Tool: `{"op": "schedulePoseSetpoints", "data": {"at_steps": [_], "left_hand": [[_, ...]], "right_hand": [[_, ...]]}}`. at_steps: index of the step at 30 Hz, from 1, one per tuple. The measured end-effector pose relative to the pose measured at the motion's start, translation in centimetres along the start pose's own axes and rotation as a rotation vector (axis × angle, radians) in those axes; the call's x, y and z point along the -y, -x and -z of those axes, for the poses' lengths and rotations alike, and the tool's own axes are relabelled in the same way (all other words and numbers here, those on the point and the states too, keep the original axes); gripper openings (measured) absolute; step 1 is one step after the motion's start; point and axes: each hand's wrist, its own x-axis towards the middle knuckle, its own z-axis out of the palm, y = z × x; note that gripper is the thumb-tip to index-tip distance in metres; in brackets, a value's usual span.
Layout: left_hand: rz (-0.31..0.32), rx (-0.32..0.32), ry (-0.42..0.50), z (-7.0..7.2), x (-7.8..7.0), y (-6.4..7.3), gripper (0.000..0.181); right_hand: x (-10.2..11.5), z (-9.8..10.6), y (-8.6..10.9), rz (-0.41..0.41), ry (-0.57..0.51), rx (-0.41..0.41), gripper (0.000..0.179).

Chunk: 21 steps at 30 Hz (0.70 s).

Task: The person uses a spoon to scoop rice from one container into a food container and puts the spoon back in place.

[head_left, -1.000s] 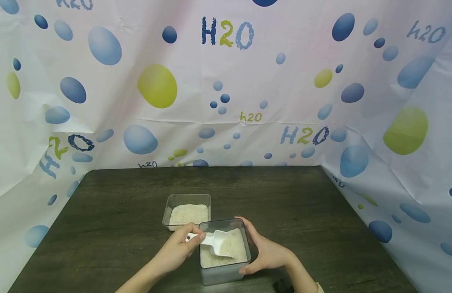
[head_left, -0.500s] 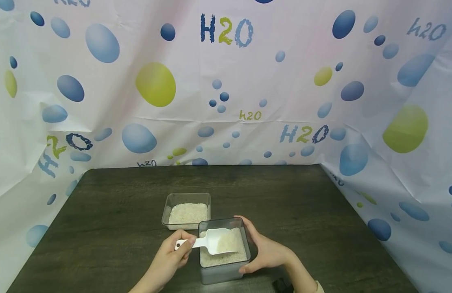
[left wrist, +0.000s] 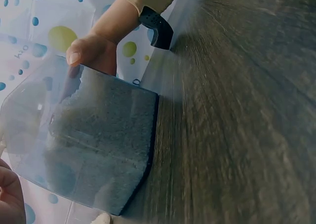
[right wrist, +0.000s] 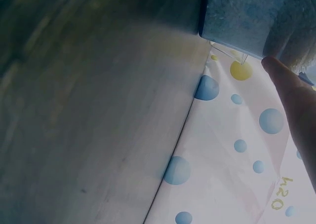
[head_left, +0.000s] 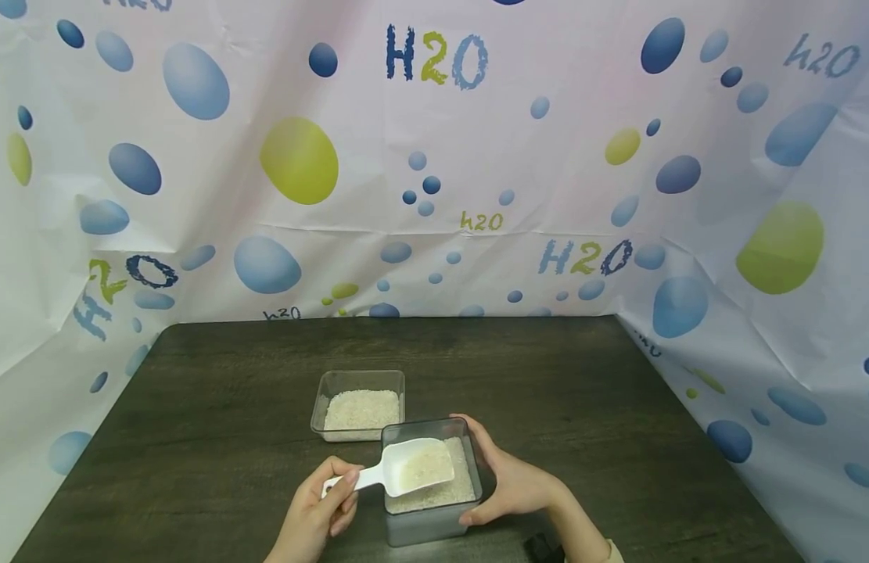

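My left hand (head_left: 317, 507) grips the handle of a white scoop (head_left: 404, 469) between thumb and fingers. Rice fills part of the scoop's bowl, which hovers over the opening of a tall grey-tinted clear container (head_left: 430, 525). That container holds rice (head_left: 465, 477) too, seen through its wall in the left wrist view. On its right side my right hand (head_left: 511, 478) steadies it, thumb at the near corner and fingers behind the far edge. Only part of the right hand (right wrist: 291, 95) shows in the right wrist view.
A shallow clear box (head_left: 359, 381) with rice (head_left: 364, 410) stands just behind and left of the tall container. The dark wooden table (head_left: 216, 422) meets a white patterned sheet (head_left: 378, 180) at the back and sides. A black wrist mount (left wrist: 157, 29) sits on the right forearm.
The scoop has come up out of the rice with a load and levelled over the container. My left hand has drawn back left and toward me. The right hand has stayed put.
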Motion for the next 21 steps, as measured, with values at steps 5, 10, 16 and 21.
{"op": "schedulePoseSetpoints", "data": {"at_steps": [5, 10, 16, 21], "left_hand": [[-0.049, 0.006, 0.047, -0.16, 0.41, 0.16, 0.025], [-0.066, 0.03, 0.087, -0.14, 0.58, 0.21, 0.03], [-0.057, 0.04, 0.113, -0.2, 0.61, 0.12, 0.025], [-0.069, 0.044, 0.137, -0.34, 0.47, -0.1, 0.027]], "right_hand": [[0.14, -0.03, 0.02, -0.002, -0.006, 0.0, 0.113], [0.05, -0.09, -0.01, 0.003, -0.006, 0.005, 0.112], [-0.18, -0.09, -0.04, 0.008, -0.009, 0.006, 0.113], [-0.3, -0.07, -0.01, 0.008, -0.004, 0.004, 0.114]]}}
